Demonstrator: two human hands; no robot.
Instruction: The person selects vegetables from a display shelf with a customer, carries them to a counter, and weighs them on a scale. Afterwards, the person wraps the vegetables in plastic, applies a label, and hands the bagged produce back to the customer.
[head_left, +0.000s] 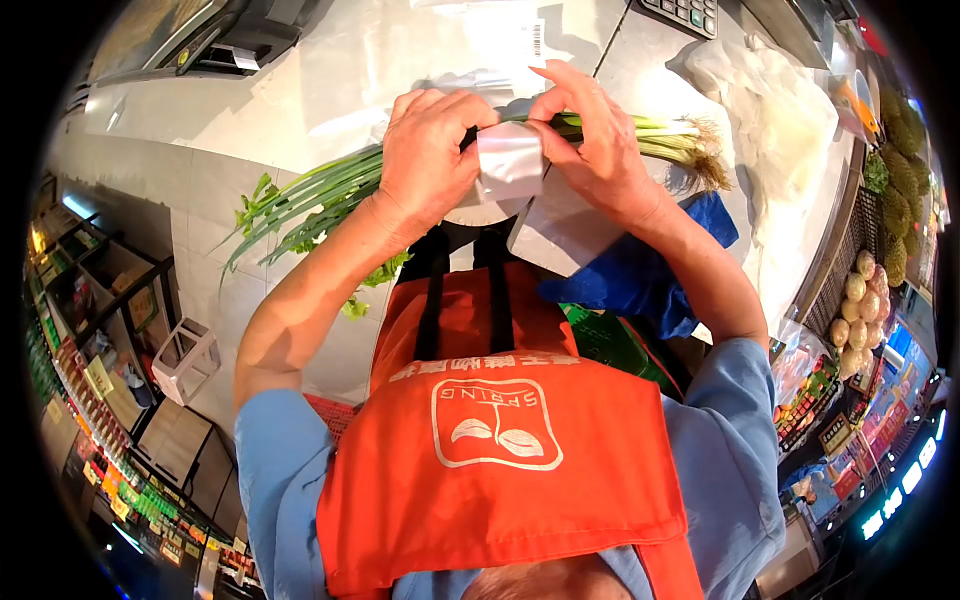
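Note:
A bunch of green onions (665,137) lies across the counter edge in front of me, roots to the right and green tops to the left. Around its middle is a shiny white strip (510,160), whose lower end hangs free. My left hand (430,150) pinches the strip's left edge with curled fingers. At its right edge, the thumb and fingers of my right hand (597,150) close on the strip, against the stalks. Leafy greens (262,200) show beside the onion tops. My palms hide part of the stalks.
A clear plastic bag (765,130) lies at right, near a blue cloth (650,265). A calculator (685,12) and a black machine (240,40) sit at the back. Potatoes (860,310) are on the right, shelves (110,270) on the left. A white stool (187,360) stands on the floor.

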